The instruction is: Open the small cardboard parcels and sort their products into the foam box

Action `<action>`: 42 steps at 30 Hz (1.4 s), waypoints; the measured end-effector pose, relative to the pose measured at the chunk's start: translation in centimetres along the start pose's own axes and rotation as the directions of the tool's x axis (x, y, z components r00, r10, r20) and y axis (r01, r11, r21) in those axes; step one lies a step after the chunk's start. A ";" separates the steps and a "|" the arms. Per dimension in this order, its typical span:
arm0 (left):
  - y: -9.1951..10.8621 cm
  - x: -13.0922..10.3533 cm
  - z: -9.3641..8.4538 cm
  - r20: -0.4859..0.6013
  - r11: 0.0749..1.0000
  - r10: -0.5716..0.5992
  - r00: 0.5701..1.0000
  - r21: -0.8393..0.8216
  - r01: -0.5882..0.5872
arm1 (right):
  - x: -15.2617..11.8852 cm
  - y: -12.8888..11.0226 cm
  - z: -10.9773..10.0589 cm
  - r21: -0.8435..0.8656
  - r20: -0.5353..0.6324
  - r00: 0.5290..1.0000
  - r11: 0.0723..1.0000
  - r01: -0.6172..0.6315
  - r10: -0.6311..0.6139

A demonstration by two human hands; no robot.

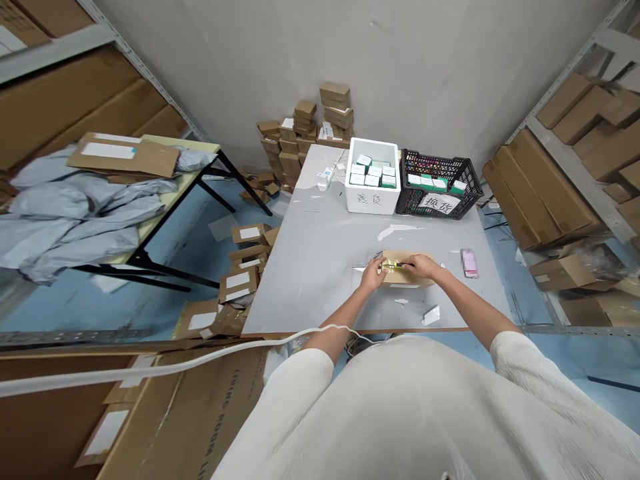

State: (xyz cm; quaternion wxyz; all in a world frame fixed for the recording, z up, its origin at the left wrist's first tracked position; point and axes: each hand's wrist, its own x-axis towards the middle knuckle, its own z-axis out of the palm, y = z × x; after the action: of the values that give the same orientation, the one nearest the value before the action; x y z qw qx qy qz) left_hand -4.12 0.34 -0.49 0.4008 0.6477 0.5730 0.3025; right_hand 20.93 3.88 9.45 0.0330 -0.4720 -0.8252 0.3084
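Note:
A small brown cardboard box (407, 279) lies on the grey-white table, close in front of me. My left hand (373, 273) is closed on the box's left end, its fingertips by the top. In my right hand (423, 266) is a slim box cutter (395, 265), dark with a bright yellow part, lying across the top of the box. Its tip points toward my left fingers; the blade itself is too small to make out. A white paper scrap (431, 315) and a pink-screened phone (469, 263) lie to the right of the box.
At the table's (300, 267) back stand a white foam bin (373, 204) and a black plastic crate (434, 212), both holding small white-and-green boxes. A white cable (165, 368) crosses low in front of me. Cardboard boxes (240, 283) pile up left of the table; a side table (150, 220) bears grey bags.

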 end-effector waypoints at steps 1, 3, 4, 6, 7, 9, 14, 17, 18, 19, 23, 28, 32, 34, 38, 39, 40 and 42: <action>0.0 0.0 0.0 -0.001 1.000 0.000 1.000 0.001 0.000 | 0.1 -0.1 -0.1 -0.004 0.007 1.000 1.000 0.004 -0.004; -0.2 0.0 0.1 -0.005 1.000 0.001 1.000 0.004 -0.001 | 0.1 -0.6 -0.3 -0.040 0.032 0.999 0.999 0.011 -0.010; -0.2 0.0 0.1 -0.004 1.000 0.002 1.000 0.007 -0.002 | 0.2 -0.9 -0.5 -0.073 0.051 0.999 0.997 0.013 -0.010; -0.3 0.0 0.1 0.002 1.000 0.000 1.000 0.029 0.000 | 0.1 -1.7 -1.0 -0.157 0.089 0.996 0.988 0.004 0.010; -0.3 0.0 0.1 0.007 0.999 -0.002 1.000 0.051 0.001 | 0.1 -2.0 -1.4 -0.201 0.106 0.994 0.979 -0.008 0.030; -0.1 -0.1 0.0 0.013 0.992 -0.007 1.000 0.128 0.005 | -0.2 -2.7 -2.2 -0.279 0.145 0.986 0.959 -0.042 0.085; 0.7 -0.5 -0.5 0.065 0.921 0.092 0.994 0.374 -0.110 | -1.7 -3.3 -4.3 -0.375 0.203 0.960 0.921 -0.104 0.191; 1.2 -0.6 -0.9 0.187 0.873 0.178 0.966 0.423 -0.242 | -3.0 -2.2 -5.4 -0.394 0.201 0.950 0.907 -0.147 0.241; 1.3 -0.6 -1.0 0.216 0.867 0.180 0.960 0.425 -0.259 | -3.5 -1.6 -5.7 -0.395 0.197 0.945 0.903 -0.166 0.260; 1.4 -0.6 -1.1 0.233 0.866 0.172 0.957 0.427 -0.260 | -4.0 -0.9 -6.1 -0.396 0.190 0.941 0.899 -0.187 0.279; 1.7 -0.8 -1.4 0.231 0.867 0.119 0.966 0.450 -0.215 | -6.4 2.3 -7.0 -0.381 0.164 0.932 0.892 -0.242 0.323; 2.3 -1.2 -1.8 0.234 0.854 0.076 0.969 0.487 -0.184 | -8.2 5.3 -7.1 -0.323 0.139 0.926 0.900 -0.292 0.350; 2.8 -1.2 -2.1 0.222 0.845 0.046 0.974 0.511 -0.156 | -9.0 7.2 -7.7 -0.264 0.144 0.927 0.916 -0.303 0.348; 3.0 -1.3 -2.2 0.218 0.835 0.034 0.975 0.531 -0.147 | -9.7 8.5 -8.2 -0.234 0.140 0.922 0.917 -0.323 0.361; 3.9 -1.6 -2.1 0.210 0.792 0.049 0.977 0.588 -0.166 | -11.9 11.3 -7.8 -0.148 0.065 0.905 0.901 -0.407 0.419; 4.3 -1.6 -1.9 0.215 0.778 0.069 0.974 0.599 -0.188 | -12.5 11.8 -7.3 -0.087 0.046 0.902 0.902 -0.424 0.428; 4.8 -1.6 -1.6 0.230 0.766 0.093 0.969 0.605 -0.217 | -13.0 12.1 -6.6 -0.010 0.035 0.900 0.900 -0.435 0.435; 5.9 -1.4 -0.6 0.287 0.747 0.139 0.948 0.598 -0.291 | -13.7 12.2 -4.6 0.162 0.026 0.894 0.880 -0.446 0.448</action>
State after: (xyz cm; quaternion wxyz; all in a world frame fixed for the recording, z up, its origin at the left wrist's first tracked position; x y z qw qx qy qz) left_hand -1.94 -1.11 4.97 0.1837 0.8362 0.5131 0.0617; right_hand 39.34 -0.37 9.84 0.0048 -0.6470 -0.6658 0.3715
